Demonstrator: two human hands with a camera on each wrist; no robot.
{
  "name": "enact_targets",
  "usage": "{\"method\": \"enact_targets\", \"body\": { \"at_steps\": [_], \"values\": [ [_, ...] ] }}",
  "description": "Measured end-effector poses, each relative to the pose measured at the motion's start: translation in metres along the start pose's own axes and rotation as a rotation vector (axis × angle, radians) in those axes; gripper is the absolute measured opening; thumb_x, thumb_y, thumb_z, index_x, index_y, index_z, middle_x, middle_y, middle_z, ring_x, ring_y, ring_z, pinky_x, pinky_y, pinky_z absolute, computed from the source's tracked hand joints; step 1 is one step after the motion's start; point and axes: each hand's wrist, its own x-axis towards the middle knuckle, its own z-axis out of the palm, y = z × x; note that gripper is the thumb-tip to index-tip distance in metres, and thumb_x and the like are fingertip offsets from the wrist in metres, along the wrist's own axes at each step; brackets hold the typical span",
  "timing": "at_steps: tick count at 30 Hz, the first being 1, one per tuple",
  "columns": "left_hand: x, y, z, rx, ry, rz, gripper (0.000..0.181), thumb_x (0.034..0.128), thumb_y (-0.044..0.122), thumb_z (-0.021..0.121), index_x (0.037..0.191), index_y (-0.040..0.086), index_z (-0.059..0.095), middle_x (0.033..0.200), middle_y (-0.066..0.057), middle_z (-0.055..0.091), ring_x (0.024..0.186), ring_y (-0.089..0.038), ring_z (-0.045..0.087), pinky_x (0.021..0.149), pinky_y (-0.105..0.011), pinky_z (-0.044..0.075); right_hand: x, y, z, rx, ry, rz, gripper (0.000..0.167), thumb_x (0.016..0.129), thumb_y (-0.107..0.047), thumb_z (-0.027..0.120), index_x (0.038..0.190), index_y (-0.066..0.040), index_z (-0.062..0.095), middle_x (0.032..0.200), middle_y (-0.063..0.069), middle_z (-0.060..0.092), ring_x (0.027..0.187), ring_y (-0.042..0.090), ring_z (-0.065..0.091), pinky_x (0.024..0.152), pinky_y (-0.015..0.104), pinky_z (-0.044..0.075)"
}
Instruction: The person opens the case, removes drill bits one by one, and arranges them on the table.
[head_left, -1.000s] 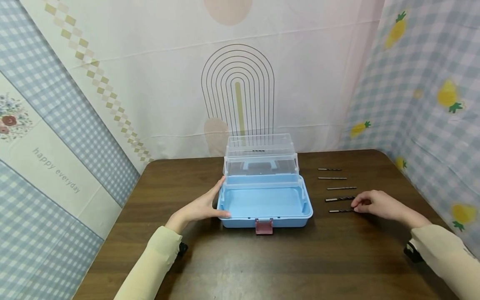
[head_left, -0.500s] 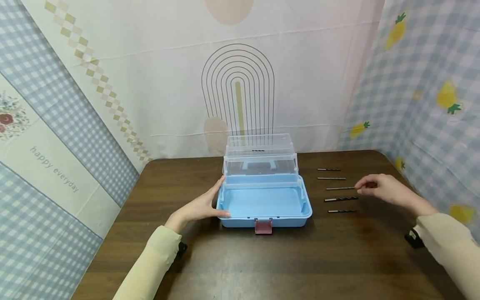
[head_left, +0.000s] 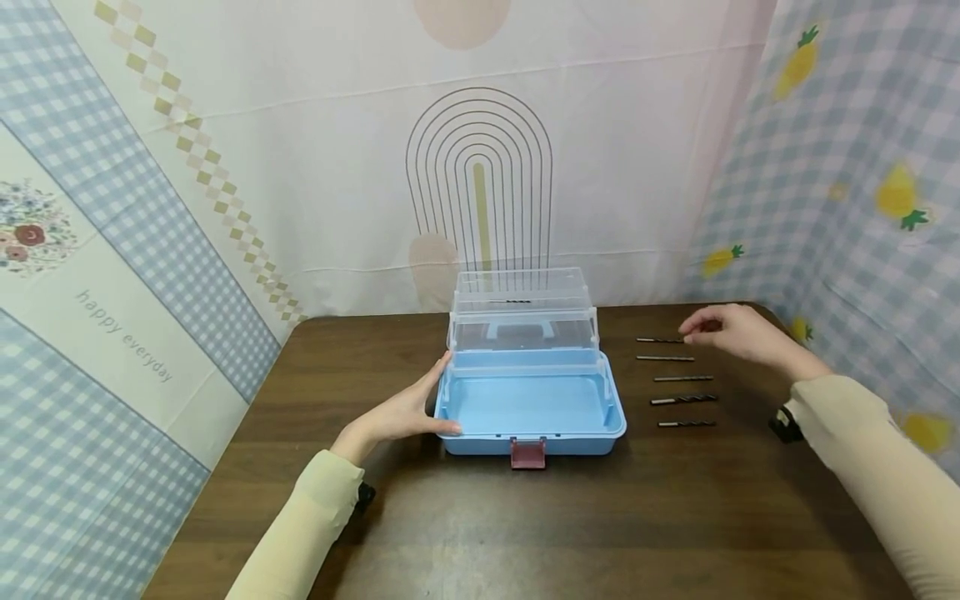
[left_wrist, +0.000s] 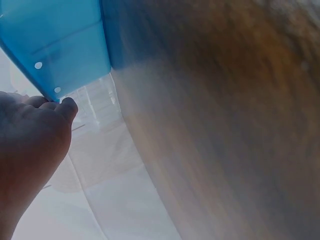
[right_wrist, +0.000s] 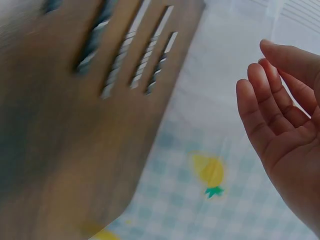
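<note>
A light blue toolbox (head_left: 532, 443) with raised clear trays stands on the table, its pink latch (head_left: 528, 455) hanging at the front. My left hand (head_left: 401, 414) grips its left end, thumb over the front rim and fingers along the side. In the left wrist view that hand (left_wrist: 35, 125) touches the blue box's edge. To the right, my right hand (head_left: 738, 333) hovers beside the farthest drill bit (head_left: 658, 340). In the right wrist view its loosely bent fingers hold nothing. Several more bits lie in a column nearer me, including a thick one (head_left: 682, 400).
One drill bit (head_left: 517, 302) lies in the upper clear tray (head_left: 521, 283). The wooden table (head_left: 525, 533) ends at a patterned cloth (head_left: 630, 167) hung behind. A checked cloth (head_left: 855, 250) hangs close on the right side.
My right hand has moved away from me along the column, from the nearest drill bit past the middle ones to the farthest. The bits and my left hand have stayed put.
</note>
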Motion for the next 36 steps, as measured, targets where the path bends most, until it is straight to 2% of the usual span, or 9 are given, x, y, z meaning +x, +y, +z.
{"method": "enact_targets", "body": {
  "at_steps": [4,11,16,21,23,29,36],
  "values": [
    [0.0,0.0,0.0,0.0,-0.004,-0.018,0.123,0.0814,0.048,0.083,0.162,0.033,-0.008,0.168,0.012,-0.008,0.153,-0.016,0.003,0.12,-0.051,0.017,0.025,-0.014,0.0,0.011,-0.006,-0.009,0.022,0.099,-0.023,0.068,0.113,-0.007,0.074,0.106,0.009,0.072,0.091,0.023,0.063,0.074,0.038,0.049],
    [0.0,0.001,0.002,-0.011,-0.002,-0.032,0.121,0.0826,0.046,0.083,0.161,0.036,-0.009,0.169,0.009,-0.009,0.153,-0.016,0.002,0.119,-0.053,0.017,0.064,-0.038,-0.001,0.053,0.02,-0.031,0.023,0.1,-0.021,0.066,0.113,-0.005,0.074,0.111,0.014,0.071,0.099,0.029,0.064,0.081,0.044,0.049],
    [-0.001,0.002,0.001,-0.01,0.0,-0.047,0.121,0.0824,0.046,0.083,0.161,0.038,-0.009,0.168,0.012,-0.009,0.152,-0.014,0.002,0.12,-0.051,0.018,0.086,-0.06,-0.007,0.098,0.012,-0.059,0.023,0.1,-0.018,0.065,0.114,-0.001,0.072,0.112,0.016,0.071,0.1,0.03,0.063,0.081,0.041,0.048],
    [-0.001,0.002,0.001,-0.011,0.003,-0.048,0.122,0.0812,0.049,0.083,0.161,0.038,-0.008,0.169,0.01,-0.008,0.152,-0.015,0.003,0.119,-0.052,0.018,0.108,-0.077,-0.015,0.139,-0.018,-0.055,0.028,0.101,-0.017,0.063,0.12,0.003,0.068,0.121,0.023,0.066,0.111,0.037,0.06,0.093,0.051,0.046],
    [-0.001,0.001,0.001,-0.015,0.002,-0.047,0.122,0.0809,0.05,0.083,0.161,0.038,-0.008,0.168,0.011,-0.008,0.152,-0.015,0.003,0.119,-0.052,0.018,0.116,-0.083,-0.018,0.146,-0.027,-0.046,0.029,0.101,-0.017,0.062,0.122,0.003,0.067,0.123,0.024,0.065,0.114,0.038,0.059,0.096,0.055,0.044],
    [-0.002,-0.001,0.002,-0.022,-0.002,-0.053,0.122,0.0806,0.05,0.083,0.161,0.038,-0.008,0.168,0.013,-0.008,0.152,-0.014,0.003,0.119,-0.052,0.018,0.131,-0.102,-0.025,0.142,-0.044,-0.035,0.03,0.102,-0.018,0.061,0.124,0.003,0.067,0.123,0.023,0.065,0.111,0.037,0.059,0.096,0.055,0.046],
    [-0.001,-0.001,-0.001,-0.019,-0.004,-0.05,0.121,0.0808,0.051,0.083,0.161,0.04,-0.009,0.166,0.018,-0.01,0.152,-0.014,0.002,0.119,-0.052,0.018,0.146,-0.123,-0.019,0.103,-0.057,-0.078,0.027,0.1,-0.013,0.063,0.121,0.003,0.069,0.122,0.022,0.067,0.111,0.037,0.061,0.097,0.054,0.046]
  ]
}}
